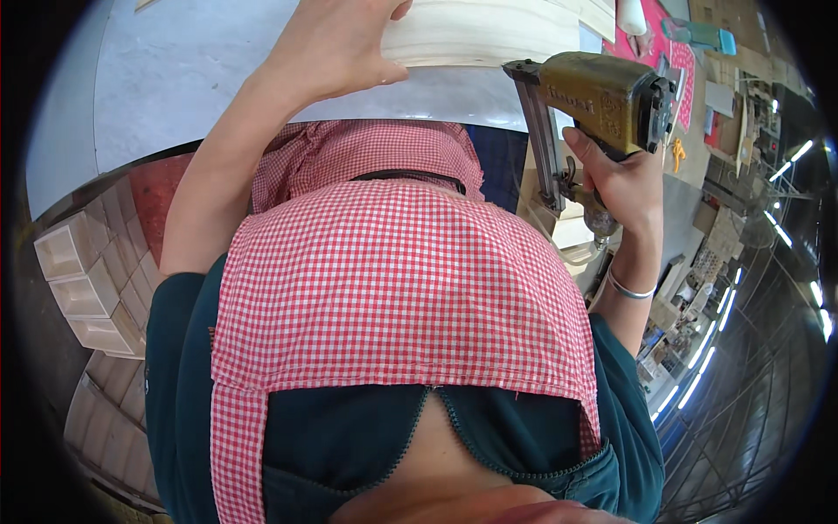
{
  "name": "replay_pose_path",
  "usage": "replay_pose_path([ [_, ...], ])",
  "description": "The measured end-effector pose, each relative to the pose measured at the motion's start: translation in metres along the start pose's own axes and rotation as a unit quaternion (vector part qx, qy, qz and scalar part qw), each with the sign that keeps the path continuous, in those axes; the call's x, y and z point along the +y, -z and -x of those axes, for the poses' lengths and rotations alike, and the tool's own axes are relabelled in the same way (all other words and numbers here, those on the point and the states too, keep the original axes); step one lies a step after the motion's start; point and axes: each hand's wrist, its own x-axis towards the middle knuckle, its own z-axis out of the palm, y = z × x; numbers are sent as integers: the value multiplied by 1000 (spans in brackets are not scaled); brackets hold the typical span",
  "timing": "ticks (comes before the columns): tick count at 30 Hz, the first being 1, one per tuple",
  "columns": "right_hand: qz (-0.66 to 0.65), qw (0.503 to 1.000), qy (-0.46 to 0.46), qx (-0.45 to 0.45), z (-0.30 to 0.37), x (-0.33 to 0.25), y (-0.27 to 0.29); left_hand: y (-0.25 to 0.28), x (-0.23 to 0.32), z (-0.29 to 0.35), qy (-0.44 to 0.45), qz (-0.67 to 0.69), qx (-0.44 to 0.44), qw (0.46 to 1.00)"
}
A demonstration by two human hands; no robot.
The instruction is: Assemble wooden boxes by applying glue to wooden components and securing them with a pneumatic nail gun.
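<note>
My left hand (345, 45) is at the left end of a pale wooden board (480, 33) on the light grey worktop (192, 65). Its thumb lies along the board's near edge, with a bent finger on the far side; the other fingers are hidden or cut off by the top of the view. To the right, my right hand (624, 183) is wrapped round the handle of a yellow-brown nail gun (598, 92). The tool's dark nose and magazine stand beside the board's near right side, apart from it. An air-hose fitting (602, 236) hangs below the handle.
Stacked pale wooden trays (83, 297) stand low on the left. More light wooden pieces (572, 231) lie below the nail gun. A pink patterned cloth (681, 83), a teal object (698, 37) and an orange clamp-like tool (678, 154) are at the right.
</note>
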Motion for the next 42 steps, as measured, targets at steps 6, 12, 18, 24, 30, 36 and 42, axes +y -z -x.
replay_pose_path([
  [6, 13, 999, -51, -5, 1, -8, -4, 0, 1, -1, 9, 22, 5, 1000],
  [12, 25, 999, -24, 7, 2, -6, -9, -1, 0, 1, -3, 9, 22, 1000],
  [18, 20, 996, -85, 12, 9, -27, -7, 7, -24, 16, -18, 67, -33, 997],
  [24, 15, 999, 42, -31, 16, -43, -36, -8, -53, 24, -19, 154, -4, 988],
  [30, 22, 994, 83, -74, 14, -56, -58, -14, -59, 23, -51, 187, 7, 981],
  [36, 13, 991, 112, -77, 12, -61, -68, -18, -58, 22, -66, 194, 31, 978],
  [42, 37, 994, 42, -97, 12, -72, -66, -16, -59, 20, -69, 191, 22, 979],
])
